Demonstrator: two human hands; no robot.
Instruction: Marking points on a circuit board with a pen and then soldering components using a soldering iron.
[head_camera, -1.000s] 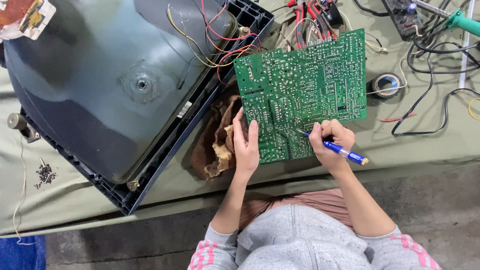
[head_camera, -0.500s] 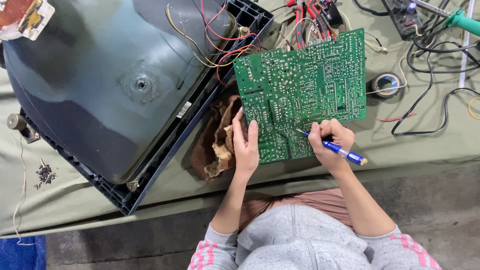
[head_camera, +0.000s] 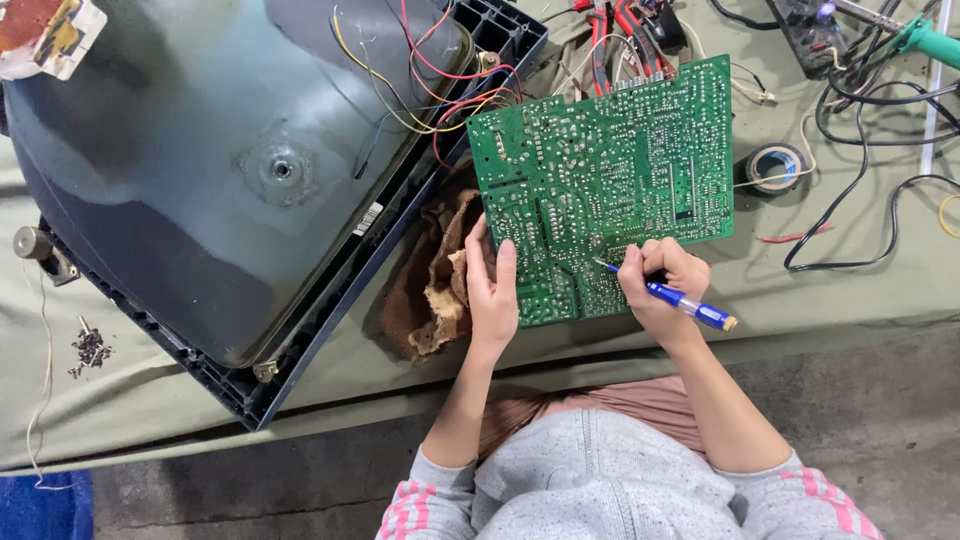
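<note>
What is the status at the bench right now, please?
Left hand flat on the green circuit board, steadying its near edge. Right hand grips a blue-handled screwdriver, tip on the solder side. Brown rag beside the board; nothing blocking.

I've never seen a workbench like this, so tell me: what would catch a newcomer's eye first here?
First, the big green circuit board in the middle of the cloth-covered table, solder side up. The left hand steadies its lower left edge, while the right hand holds a blue pen-like tool with its tip on the board's lower edge. Left of that lies a large dark picture tube in its frame, with red and yellow wires running toward the board.
</note>
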